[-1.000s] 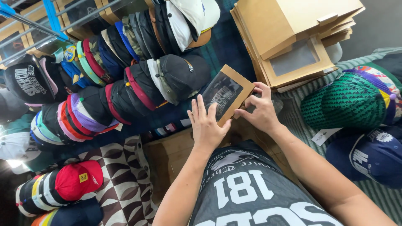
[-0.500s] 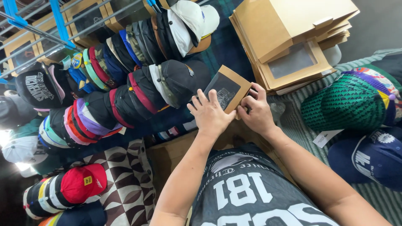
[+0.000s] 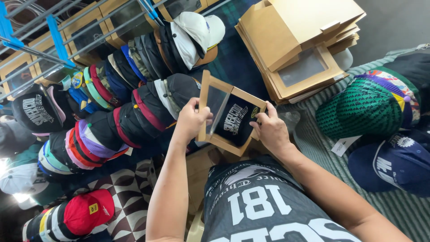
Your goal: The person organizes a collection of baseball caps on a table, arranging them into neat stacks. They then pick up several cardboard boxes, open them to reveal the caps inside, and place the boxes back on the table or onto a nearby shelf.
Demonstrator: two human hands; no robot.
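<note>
Hands are gripping a brown cardboard window box [image 3: 229, 117] with a black cap [image 3: 236, 121] inside: our left hand [image 3: 191, 120] is pinching its hinged window lid [image 3: 214, 102], our right hand [image 3: 269, 131] is clasping the right edge, above rows of stacked caps [image 3: 112, 121].

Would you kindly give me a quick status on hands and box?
Left hand and right hand both grip the windowed box. Black cap inside. Cap rows close left.

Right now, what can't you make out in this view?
- Black cap in the box: only its front shows through the window.
- Stacked caps: each hides the next.
- Right hand fingertips: hidden behind the box.
- Blue cap: cut by the right edge.
</note>
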